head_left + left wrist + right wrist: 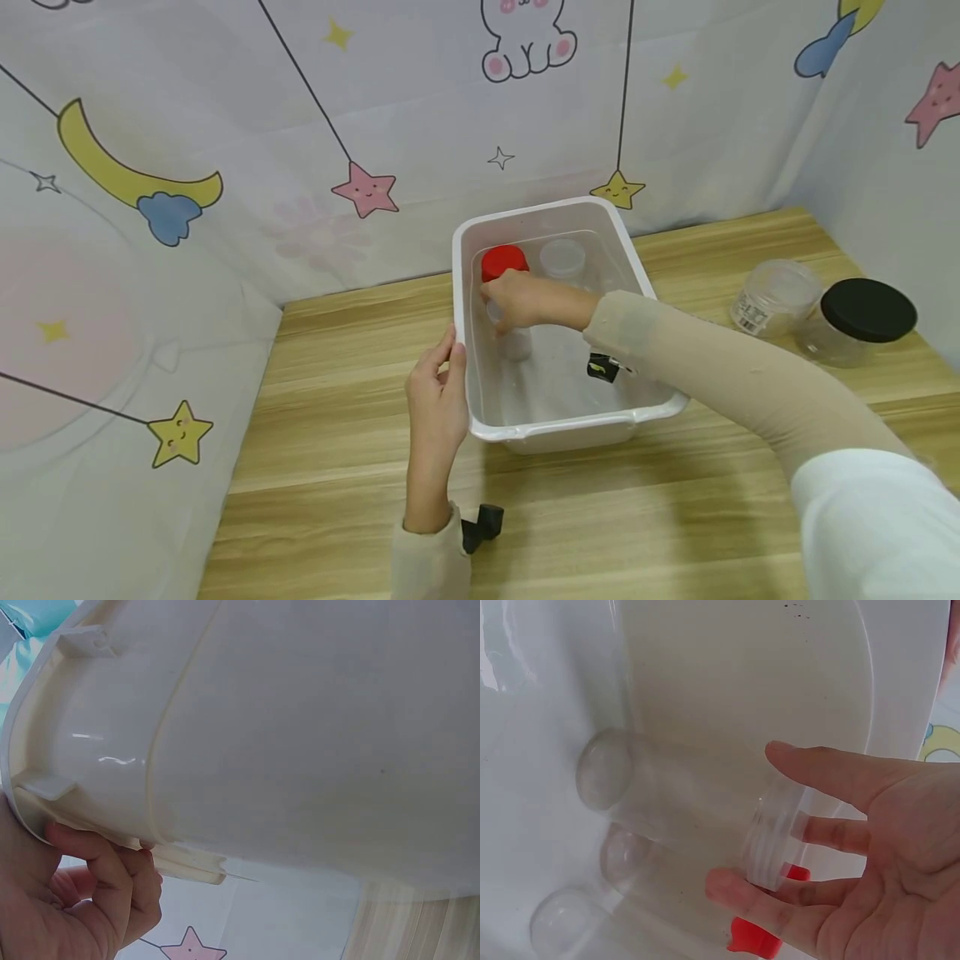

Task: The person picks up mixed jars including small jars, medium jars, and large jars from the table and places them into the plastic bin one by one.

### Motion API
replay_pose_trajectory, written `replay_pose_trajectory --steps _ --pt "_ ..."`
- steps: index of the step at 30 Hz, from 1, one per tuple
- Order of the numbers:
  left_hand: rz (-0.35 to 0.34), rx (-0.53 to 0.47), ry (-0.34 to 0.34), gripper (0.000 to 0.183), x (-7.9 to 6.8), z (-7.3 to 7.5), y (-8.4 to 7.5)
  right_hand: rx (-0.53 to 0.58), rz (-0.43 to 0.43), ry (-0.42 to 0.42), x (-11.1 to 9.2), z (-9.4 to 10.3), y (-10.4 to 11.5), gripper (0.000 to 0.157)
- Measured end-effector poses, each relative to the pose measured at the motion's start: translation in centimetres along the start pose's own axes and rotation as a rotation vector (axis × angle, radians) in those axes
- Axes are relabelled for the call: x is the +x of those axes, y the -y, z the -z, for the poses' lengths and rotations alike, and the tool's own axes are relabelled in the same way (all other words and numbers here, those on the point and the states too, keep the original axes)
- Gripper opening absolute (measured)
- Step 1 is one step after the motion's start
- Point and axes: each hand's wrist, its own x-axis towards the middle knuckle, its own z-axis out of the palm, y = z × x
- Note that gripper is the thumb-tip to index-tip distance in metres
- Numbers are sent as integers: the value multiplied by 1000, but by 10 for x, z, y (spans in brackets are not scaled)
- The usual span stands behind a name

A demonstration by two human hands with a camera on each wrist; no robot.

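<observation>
A white plastic bin (555, 429) stands on the table, with my left hand (438, 400) gripping its left rim. In the left wrist view, the fingers of my left hand (90, 892) curl under that rim. My right hand (528, 300) reaches down inside the bin. In the right wrist view, my right hand (840, 847) holds a clear jar (682, 799) by its translucent lid, thumb on one side and fingers on the other. Just behind it is a jar with a red lid (504, 260). Another jar with a translucent lid (562, 257) stands towards the bin's back.
To the right of the bin stand a clear jar with a label (776, 296) and a clear jar with a black lid (868, 310). Printed cloth (420, 108) hangs behind the wooden table (337, 383). A black device (603, 367) sits at my right wrist.
</observation>
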Motion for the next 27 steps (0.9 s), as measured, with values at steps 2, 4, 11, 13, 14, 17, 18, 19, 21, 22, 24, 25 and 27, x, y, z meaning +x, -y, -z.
replay_pose_trajectory --steps 2,4,11,13,14,17,18,19,21,22,24,25,27 --pt "-2 2 -1 38 0 0 0 7 1 -1 -1 1 -1 61" --pt "-4 -1 -1 38 0 0 1 9 5 -5 -2 2 -2 62" --pt "-10 6 -8 38 1 0 0 22 27 -37 -8 12 -5 57" --pt "-12 5 -9 39 1 1 0 22 31 -44 -9 15 -5 54" --pt "-13 4 -10 39 1 1 0 20 33 -48 -9 17 -5 52" --pt "-10 0 -8 39 1 0 -1 13 40 -58 -12 22 -5 48" --pt "-7 -1 -7 39 0 0 -1 11 42 -59 -13 24 -5 48" --pt "-5 0 -6 39 0 0 -1 9 43 -58 -13 26 -5 47" --pt "-2 2 -4 39 0 0 -1 5 46 -57 -15 30 -6 45" --pt "-1 4 -5 39 0 0 0 7 45 -57 -16 32 -6 45" --pt "-1 8 -8 39 1 0 0 15 52 -63 -17 38 -7 46" --pt "-2 9 -9 39 1 0 0 21 54 -71 -18 41 -7 47" --pt "-3 9 -10 39 1 0 0 40 58 -87 -19 46 -8 51"
